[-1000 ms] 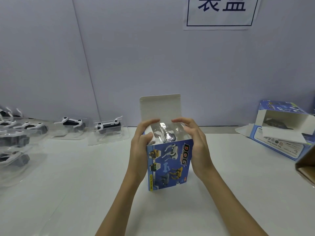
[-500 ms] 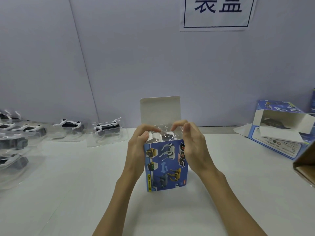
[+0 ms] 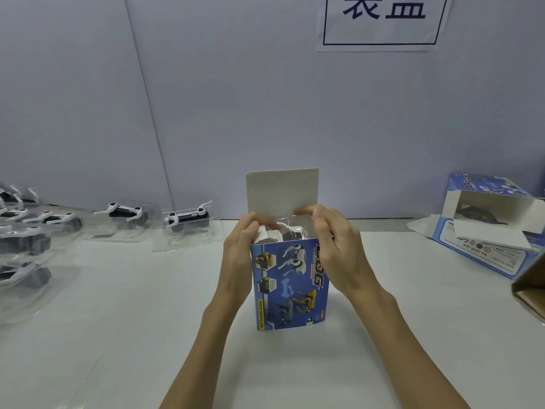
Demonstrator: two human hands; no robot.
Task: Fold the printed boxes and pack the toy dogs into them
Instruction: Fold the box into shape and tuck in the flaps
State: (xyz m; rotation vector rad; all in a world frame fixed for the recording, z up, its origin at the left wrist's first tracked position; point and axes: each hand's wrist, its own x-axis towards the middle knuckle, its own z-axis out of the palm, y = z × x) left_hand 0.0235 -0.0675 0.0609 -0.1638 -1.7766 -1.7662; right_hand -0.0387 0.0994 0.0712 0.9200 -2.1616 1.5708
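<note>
A blue printed box (image 3: pixel 290 287) stands upright on the white table (image 3: pixel 118 335) in the middle of the view. Its top lid flap (image 3: pixel 281 191) sticks straight up. A toy dog in a clear plastic shell (image 3: pixel 290 231) sits down inside the open top, only its upper part showing. My left hand (image 3: pixel 239 255) grips the box's left side, thumb at the rim. My right hand (image 3: pixel 336 252) holds the right side, its fingers curled over the shell's top edge.
Several toy dogs in clear shells lie along the left, the nearest (image 3: pixel 188 219) and another (image 3: pixel 124 212) at the back. An open blue box (image 3: pixel 486 231) lies on its side at the right. A brown carton corner (image 3: pixel 530 287) juts in at the right edge.
The plastic shell with the dog has sunk lower into the box. Both hands have slid a little and their fingertips now press nearer the rim.
</note>
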